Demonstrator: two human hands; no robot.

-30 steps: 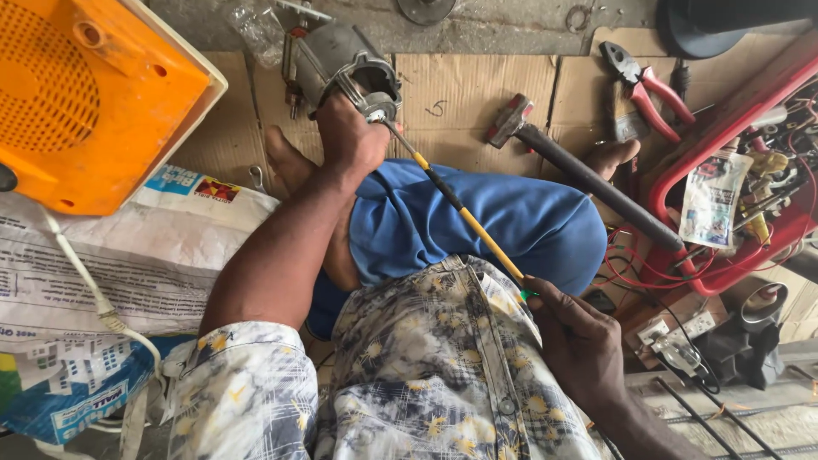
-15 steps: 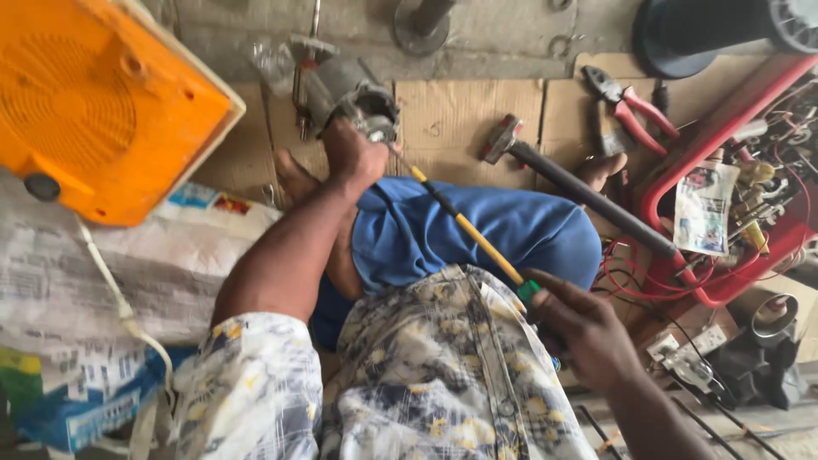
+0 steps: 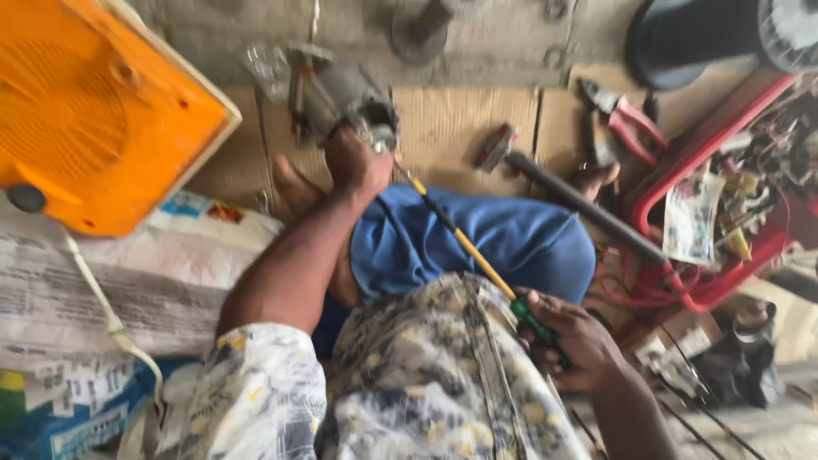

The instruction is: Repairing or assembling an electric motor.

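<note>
Yellow-shafted screwdriver [image 3: 464,243] in right hand [image 3: 575,341]; left hand [image 3: 358,166] steadies grey motor [image 3: 336,94].

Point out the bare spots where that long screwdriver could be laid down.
One free patch: cardboard between the grey motor part and the hammer. Crowded elsewhere: red frame with pliers on the right, orange housing and printed sacks on the left. Both hands are occupied.

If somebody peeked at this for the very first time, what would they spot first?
Probably the big orange cover at the top left, the brightest thing in view. Next, the long yellow screwdriver running across the blue knee: the right hand grips its green handle low down, and the left hand holds a grey metal motor part at its tip. A red frame full of wires sits at the right.
</note>
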